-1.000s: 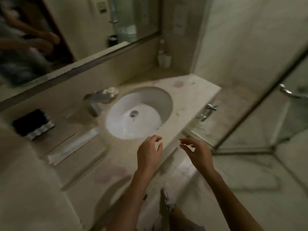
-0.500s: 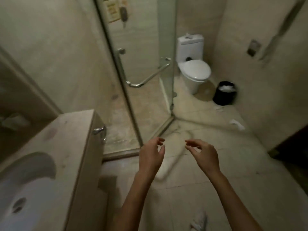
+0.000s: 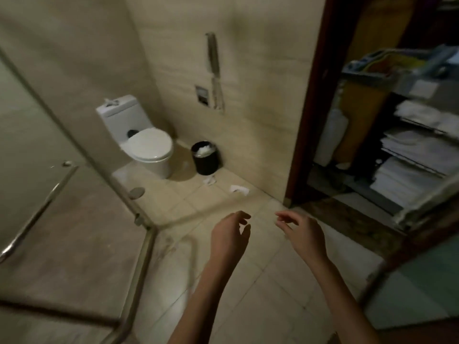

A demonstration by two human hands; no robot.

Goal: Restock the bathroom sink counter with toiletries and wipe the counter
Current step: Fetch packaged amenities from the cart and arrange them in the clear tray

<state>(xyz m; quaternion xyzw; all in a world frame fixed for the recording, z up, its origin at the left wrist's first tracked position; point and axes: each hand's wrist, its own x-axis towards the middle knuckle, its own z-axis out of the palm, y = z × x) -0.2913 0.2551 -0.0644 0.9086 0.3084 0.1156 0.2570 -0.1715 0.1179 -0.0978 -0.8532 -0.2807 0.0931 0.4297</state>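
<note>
The left hand (image 3: 229, 234) and right hand (image 3: 301, 232) hover empty at six o'clock, fingers loosely curled, likely readied to fetch stock (sink counter and toiletries are out of view), with open floor (image 3: 273, 281) ahead, shower glass (image 3: 62, 219) hemming nine o'clock and a linen cart (image 3: 409, 145) through the doorway (image 3: 310, 108) at two o'clock.

Both forearms reach forward, bare, side by side. The left hand (image 3: 229, 235) has loosely curled fingers (image 3: 242, 216) holding nothing, with the thumb set apart below them. The right hand (image 3: 304, 234) mirrors it, its fingers (image 3: 284, 216) bent loosely and pointing toward the left fingers, a gap between the two sets of fingertips.
</note>
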